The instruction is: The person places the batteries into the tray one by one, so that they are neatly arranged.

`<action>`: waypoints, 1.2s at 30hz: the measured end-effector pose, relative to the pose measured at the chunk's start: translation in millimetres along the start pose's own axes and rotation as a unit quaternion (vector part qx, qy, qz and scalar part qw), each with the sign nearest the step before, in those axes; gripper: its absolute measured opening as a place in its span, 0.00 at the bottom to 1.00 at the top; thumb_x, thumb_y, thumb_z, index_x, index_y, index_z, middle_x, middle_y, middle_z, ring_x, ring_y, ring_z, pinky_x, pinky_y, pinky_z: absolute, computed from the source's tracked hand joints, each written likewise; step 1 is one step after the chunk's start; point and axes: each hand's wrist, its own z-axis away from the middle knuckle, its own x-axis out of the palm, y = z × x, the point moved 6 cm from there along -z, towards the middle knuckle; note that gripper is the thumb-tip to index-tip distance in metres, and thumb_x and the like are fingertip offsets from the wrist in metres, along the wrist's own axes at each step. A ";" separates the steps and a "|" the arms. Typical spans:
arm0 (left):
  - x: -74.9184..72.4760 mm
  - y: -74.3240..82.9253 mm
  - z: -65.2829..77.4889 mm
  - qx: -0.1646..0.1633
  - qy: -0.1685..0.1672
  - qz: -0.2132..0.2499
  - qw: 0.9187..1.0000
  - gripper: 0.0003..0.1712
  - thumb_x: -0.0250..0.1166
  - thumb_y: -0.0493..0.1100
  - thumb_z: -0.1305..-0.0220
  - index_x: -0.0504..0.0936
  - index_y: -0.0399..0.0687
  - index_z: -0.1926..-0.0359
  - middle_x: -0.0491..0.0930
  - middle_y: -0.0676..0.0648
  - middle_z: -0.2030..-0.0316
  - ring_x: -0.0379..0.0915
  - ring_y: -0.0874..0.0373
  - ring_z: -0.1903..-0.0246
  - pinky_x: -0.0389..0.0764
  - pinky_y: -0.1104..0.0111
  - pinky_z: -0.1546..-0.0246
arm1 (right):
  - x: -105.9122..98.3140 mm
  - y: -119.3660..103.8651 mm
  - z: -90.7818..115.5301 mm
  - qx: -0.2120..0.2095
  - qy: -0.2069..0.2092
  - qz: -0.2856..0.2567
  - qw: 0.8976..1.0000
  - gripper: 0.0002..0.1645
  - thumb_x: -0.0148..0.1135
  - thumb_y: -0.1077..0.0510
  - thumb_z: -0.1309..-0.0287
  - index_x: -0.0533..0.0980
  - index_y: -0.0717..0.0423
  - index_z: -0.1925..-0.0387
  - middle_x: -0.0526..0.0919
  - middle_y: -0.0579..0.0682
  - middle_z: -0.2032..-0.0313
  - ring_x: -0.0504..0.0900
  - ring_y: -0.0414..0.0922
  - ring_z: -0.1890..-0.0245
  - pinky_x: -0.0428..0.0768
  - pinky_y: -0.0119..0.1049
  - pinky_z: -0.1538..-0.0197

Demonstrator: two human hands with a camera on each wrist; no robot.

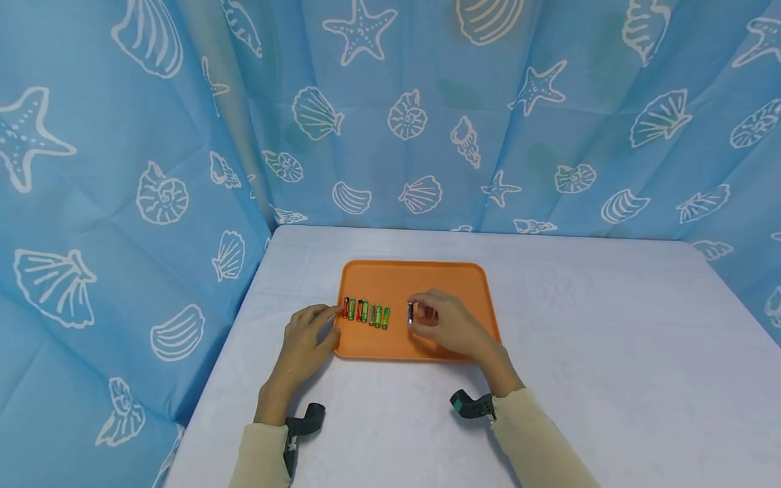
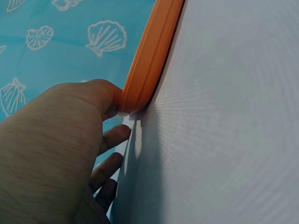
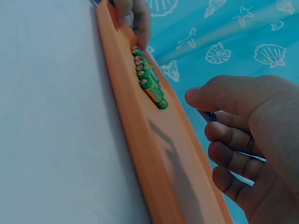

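My right hand [image 1: 448, 322] pinches a dark battery [image 1: 411, 313] between thumb and index finger, holding it upright in the head view. In the right wrist view that battery [image 3: 208, 115] is mostly hidden, with its dark end showing below the thumb; the other fingers are curled. To its left, several red and green batteries [image 1: 365, 312] lie side by side in a row on an orange tray [image 1: 427, 271]. My left hand [image 1: 305, 342] is at the tray's left rim, thumb and index fingertip touching it. In the left wrist view the remaining fingers spread loosely beside the tray corner [image 2: 140, 93].
A white cloth [image 1: 579, 325] covers the table beneath the tray. Behind and to the left hangs a blue curtain [image 1: 378, 88] printed with shells and starfish. A black wrist camera [image 1: 308, 420] is strapped to the left wrist, and another black camera [image 1: 472, 407] to the right.
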 end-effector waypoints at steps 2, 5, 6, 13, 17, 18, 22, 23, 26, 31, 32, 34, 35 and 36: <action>0.1 0.1 -0.1 -0.001 0.000 0.000 1.000 0.24 0.59 0.47 0.28 0.76 0.53 0.33 0.70 0.43 0.37 0.53 0.43 0.32 0.51 0.45 0.31 | 2.3 0.9 -0.8 -0.002 0.000 0.001 1.000 0.25 0.73 0.56 0.42 0.78 0.58 0.44 0.75 0.44 0.64 0.74 0.43 0.64 0.77 0.35 0.61; -0.2 0.7 0.0 -0.001 0.001 0.000 1.000 0.24 0.60 0.47 0.28 0.76 0.53 0.33 0.70 0.44 0.37 0.53 0.43 0.31 0.51 0.45 0.31 | 5.1 1.4 -1.6 0.002 0.003 -0.001 1.000 0.24 0.72 0.56 0.42 0.78 0.58 0.45 0.75 0.44 0.64 0.73 0.42 0.64 0.77 0.35 0.61; -0.4 0.9 0.1 -0.001 0.001 0.000 1.000 0.24 0.60 0.47 0.28 0.76 0.53 0.33 0.70 0.44 0.37 0.53 0.43 0.32 0.51 0.45 0.31 | 5.9 1.1 -1.8 0.003 0.003 -0.001 1.000 0.24 0.72 0.56 0.42 0.78 0.58 0.45 0.75 0.45 0.64 0.73 0.43 0.64 0.77 0.36 0.61; 0.0 1.2 -0.7 -0.002 0.003 0.001 1.000 0.24 0.60 0.46 0.28 0.76 0.52 0.33 0.71 0.44 0.38 0.54 0.43 0.32 0.51 0.45 0.31 | 15.8 -1.9 -3.4 0.013 -0.004 0.017 1.000 0.24 0.73 0.54 0.42 0.78 0.56 0.46 0.74 0.44 0.64 0.72 0.42 0.62 0.75 0.37 0.59; 0.0 1.4 -0.8 -0.006 0.002 0.002 1.000 0.24 0.60 0.47 0.28 0.76 0.52 0.33 0.70 0.43 0.37 0.54 0.43 0.32 0.51 0.45 0.31 | 22.3 -2.5 -4.7 0.015 -0.007 0.027 0.999 0.24 0.73 0.53 0.42 0.78 0.56 0.46 0.74 0.43 0.65 0.72 0.41 0.64 0.75 0.36 0.60; 0.0 1.1 -0.7 -0.007 0.002 0.001 1.000 0.24 0.60 0.47 0.28 0.76 0.53 0.33 0.70 0.43 0.37 0.53 0.43 0.32 0.51 0.45 0.31 | 24.0 -2.3 -5.3 0.014 -0.007 0.027 1.000 0.24 0.73 0.53 0.42 0.78 0.56 0.46 0.74 0.43 0.66 0.72 0.41 0.64 0.74 0.35 0.61; -0.3 0.0 0.1 -0.010 0.001 0.001 1.000 0.24 0.60 0.47 0.28 0.76 0.54 0.33 0.70 0.44 0.37 0.53 0.44 0.31 0.51 0.46 0.31 | 31.0 -0.8 -7.2 0.015 -0.007 0.027 0.999 0.23 0.73 0.53 0.42 0.78 0.56 0.48 0.73 0.43 0.67 0.71 0.41 0.66 0.74 0.36 0.62; -0.3 -0.2 0.2 -0.009 0.001 0.000 1.000 0.24 0.60 0.46 0.28 0.76 0.55 0.33 0.70 0.44 0.37 0.53 0.44 0.31 0.51 0.46 0.31 | 32.6 -0.1 -7.6 0.016 -0.006 0.027 0.999 0.22 0.73 0.53 0.42 0.78 0.55 0.49 0.73 0.43 0.67 0.71 0.40 0.66 0.74 0.36 0.62; -0.1 -0.4 0.2 -0.006 0.001 0.000 1.000 0.24 0.60 0.46 0.28 0.76 0.54 0.33 0.70 0.44 0.37 0.53 0.44 0.31 0.51 0.45 0.31 | 36.5 2.0 -8.7 0.017 0.000 0.034 0.999 0.21 0.72 0.52 0.42 0.78 0.55 0.49 0.72 0.42 0.68 0.71 0.40 0.67 0.73 0.36 0.62; -0.3 0.0 0.1 -0.005 0.002 0.004 1.000 0.24 0.60 0.46 0.28 0.76 0.54 0.33 0.70 0.43 0.37 0.53 0.44 0.32 0.51 0.45 0.31 | 38.4 2.3 -10.0 0.017 0.014 0.041 0.999 0.24 0.73 0.51 0.42 0.78 0.56 0.48 0.72 0.42 0.69 0.70 0.40 0.68 0.72 0.36 0.65; -0.4 0.0 0.2 -0.005 0.002 0.003 1.000 0.24 0.60 0.46 0.28 0.76 0.54 0.33 0.70 0.44 0.37 0.53 0.44 0.32 0.51 0.45 0.31 | 38.3 1.9 -10.2 0.017 0.015 0.040 0.999 0.24 0.73 0.51 0.42 0.78 0.57 0.48 0.72 0.42 0.69 0.70 0.40 0.68 0.72 0.36 0.65; -0.3 0.0 0.2 -0.004 0.003 0.003 1.000 0.24 0.60 0.46 0.28 0.76 0.54 0.33 0.70 0.44 0.37 0.53 0.44 0.32 0.51 0.45 0.31 | 38.4 1.4 -10.5 0.015 0.017 0.039 0.999 0.24 0.73 0.52 0.42 0.78 0.57 0.47 0.72 0.42 0.70 0.70 0.40 0.69 0.71 0.35 0.66; -0.2 0.1 0.2 -0.003 0.003 0.002 1.000 0.24 0.60 0.46 0.28 0.76 0.54 0.33 0.70 0.44 0.37 0.53 0.44 0.32 0.51 0.45 0.31 | 38.4 1.2 -10.7 0.014 0.018 0.039 0.999 0.24 0.72 0.52 0.42 0.78 0.57 0.47 0.72 0.42 0.70 0.70 0.40 0.69 0.71 0.35 0.66; -0.3 0.2 0.2 -0.003 0.004 0.001 1.000 0.24 0.60 0.46 0.28 0.76 0.54 0.33 0.71 0.44 0.37 0.53 0.44 0.32 0.51 0.45 0.31 | 38.5 0.8 -10.9 0.012 0.019 0.039 0.999 0.24 0.73 0.52 0.42 0.78 0.57 0.48 0.72 0.42 0.70 0.70 0.40 0.69 0.71 0.35 0.67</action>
